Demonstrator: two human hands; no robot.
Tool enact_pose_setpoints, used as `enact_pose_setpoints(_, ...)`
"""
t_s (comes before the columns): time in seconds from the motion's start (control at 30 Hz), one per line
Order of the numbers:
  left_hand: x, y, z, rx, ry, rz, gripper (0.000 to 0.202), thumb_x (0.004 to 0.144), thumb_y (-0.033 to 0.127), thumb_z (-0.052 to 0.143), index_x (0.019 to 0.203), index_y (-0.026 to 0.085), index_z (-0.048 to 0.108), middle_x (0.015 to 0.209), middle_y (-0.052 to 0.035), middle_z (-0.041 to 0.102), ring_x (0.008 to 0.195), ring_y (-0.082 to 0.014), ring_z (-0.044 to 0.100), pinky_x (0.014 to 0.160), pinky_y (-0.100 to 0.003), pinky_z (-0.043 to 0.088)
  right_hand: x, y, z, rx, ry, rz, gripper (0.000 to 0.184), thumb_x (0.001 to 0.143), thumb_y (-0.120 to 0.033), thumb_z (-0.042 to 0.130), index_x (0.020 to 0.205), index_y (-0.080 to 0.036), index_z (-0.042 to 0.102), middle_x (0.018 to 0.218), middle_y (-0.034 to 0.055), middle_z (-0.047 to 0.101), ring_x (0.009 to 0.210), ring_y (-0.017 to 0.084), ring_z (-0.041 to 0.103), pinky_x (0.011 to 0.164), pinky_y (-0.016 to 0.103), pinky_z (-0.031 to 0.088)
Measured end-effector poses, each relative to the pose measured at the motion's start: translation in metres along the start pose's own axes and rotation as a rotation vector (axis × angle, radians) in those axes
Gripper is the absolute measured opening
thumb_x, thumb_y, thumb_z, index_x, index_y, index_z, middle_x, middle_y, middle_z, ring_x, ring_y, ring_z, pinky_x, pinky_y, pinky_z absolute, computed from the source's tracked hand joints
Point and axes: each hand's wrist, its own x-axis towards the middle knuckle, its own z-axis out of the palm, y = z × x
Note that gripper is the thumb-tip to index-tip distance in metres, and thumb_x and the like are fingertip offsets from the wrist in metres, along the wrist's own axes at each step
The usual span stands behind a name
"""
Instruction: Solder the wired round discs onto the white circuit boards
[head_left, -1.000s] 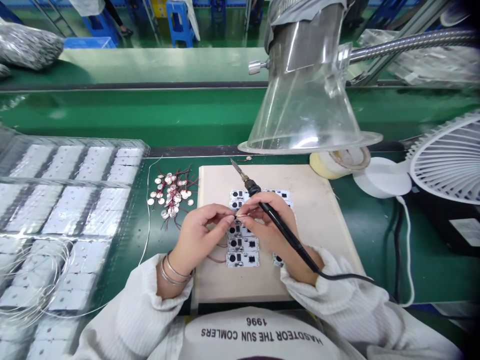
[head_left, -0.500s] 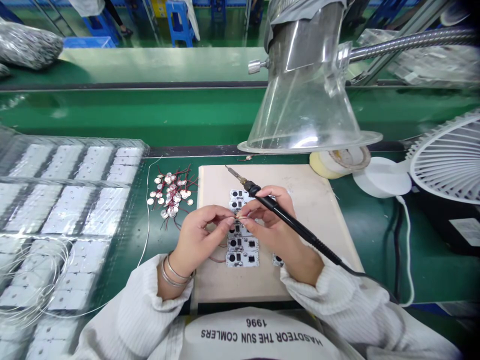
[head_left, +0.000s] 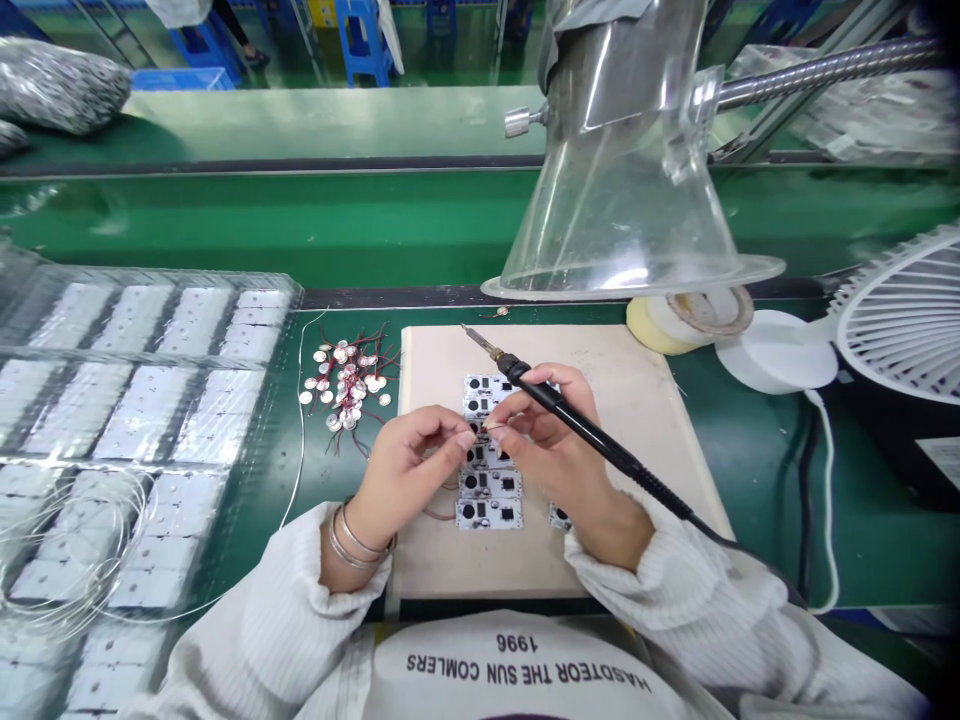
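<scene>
My left hand point(head_left: 416, 455) is closed in a pinch over a column of white circuit boards point(head_left: 489, 514), thumb against forefinger on a thin wire whose end I cannot make out. Facing it, my right hand point(head_left: 559, 445) pinches a thin reddish wire point(head_left: 496, 427) between its fingertips. The same right hand also carries a soldering iron point(head_left: 600, 450), its black handle lying across the hand and its metal tip pointing up and left, away from the boards. Both sets of fingertips nearly meet and partly hide the boards beneath. Another board point(head_left: 559, 516) peeks out below my right wrist.
A beige work sheet point(head_left: 637, 400) lies under the boards. Left of it is a pile of small round discs with red wires point(head_left: 349, 385). Farther left are clear trays point(head_left: 217, 360) and a white wire coil point(head_left: 82, 560). A clear fume hood point(head_left: 622, 220), tape rolls point(head_left: 694, 315) and a fan point(head_left: 900, 320) stand right.
The view has shifted slightly. Both hands stay over the boards, with fingertips a touch farther apart, and the soldering iron remains in my right hand.
</scene>
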Motion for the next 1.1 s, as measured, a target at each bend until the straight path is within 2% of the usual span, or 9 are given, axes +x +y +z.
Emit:
enact_pose_setpoints(0.1,0.0000,-0.0019,0.0020,-0.073,-0.005,-0.068,0.020,0.086,0.034,0.061,0.075,0.017,0.060,0.064,0.0024,0.055,0.059,-0.0091,0.048,0.056,-0.022,0.039,-0.0001,0.0011,-0.0015,-0.003,-0.001,-0.001,0.047,0.079,-0.016,0.072,0.112,-0.031,0.043,0.081,-0.0046,0.066,0.070,0.010,0.063,0.060,0.021,0.049)
enact_pose_setpoints(0.3,-0.0010,-0.0043,0.0018,0.020,0.072,-0.060,0.018,0.087,0.030,0.058,0.075,0.017,0.058,0.065,0.0030,0.052,0.061,-0.0095,0.046,0.057,-0.023,0.037,-0.0018,0.0027,0.0012,-0.061,0.042,-0.026,0.042,0.079,-0.016,0.072,0.111,-0.030,0.048,0.081,-0.0040,0.066,0.074,0.013,0.066,0.065,0.025,0.053)
enact_pose_setpoints(0.57,0.0006,-0.0047,-0.0027,0.163,0.050,0.103,0.011,0.089,0.022,0.056,0.079,0.018,0.059,0.070,0.0034,0.057,0.064,-0.0083,0.048,0.061,-0.021,0.039,0.0015,0.0027,-0.0021,-0.085,0.050,-0.009,0.041,0.076,-0.018,0.076,0.108,-0.027,0.052,0.084,-0.0014,0.069,0.077,0.015,0.069,0.064,0.027,0.056)
enact_pose_setpoints(0.77,0.0018,-0.0024,-0.0038,0.274,0.057,0.169,0.011,0.088,0.020,0.055,0.077,0.018,0.058,0.069,0.0038,0.058,0.062,-0.0077,0.049,0.059,-0.020,0.040,0.0009,0.0011,-0.0022,-0.105,0.039,-0.020,0.040,0.076,-0.018,0.076,0.107,-0.027,0.052,0.084,-0.0016,0.069,0.078,0.016,0.070,0.064,0.027,0.057)
enact_pose_setpoints(0.9,0.0027,-0.0007,-0.0036,0.330,0.045,0.208,0.011,0.086,0.018,0.055,0.075,0.018,0.058,0.066,0.0034,0.057,0.061,-0.0079,0.050,0.058,-0.020,0.040,0.0012,0.0027,-0.0031,-0.145,0.066,-0.047,0.037,0.077,-0.019,0.075,0.106,-0.027,0.054,0.082,-0.0024,0.067,0.071,0.014,0.068,0.060,0.025,0.055)
enact_pose_setpoints(1.1,0.0009,-0.0021,-0.0013,0.228,0.022,0.104,0.013,0.089,0.023,0.054,0.079,0.018,0.060,0.070,0.0016,0.060,0.063,-0.0094,0.051,0.061,-0.022,0.042,0.0020,0.0040,-0.0026,-0.200,0.101,-0.090,0.029,0.076,-0.019,0.076,0.097,-0.027,0.057,0.080,-0.0031,0.062,0.072,0.015,0.067,0.061,0.027,0.055)
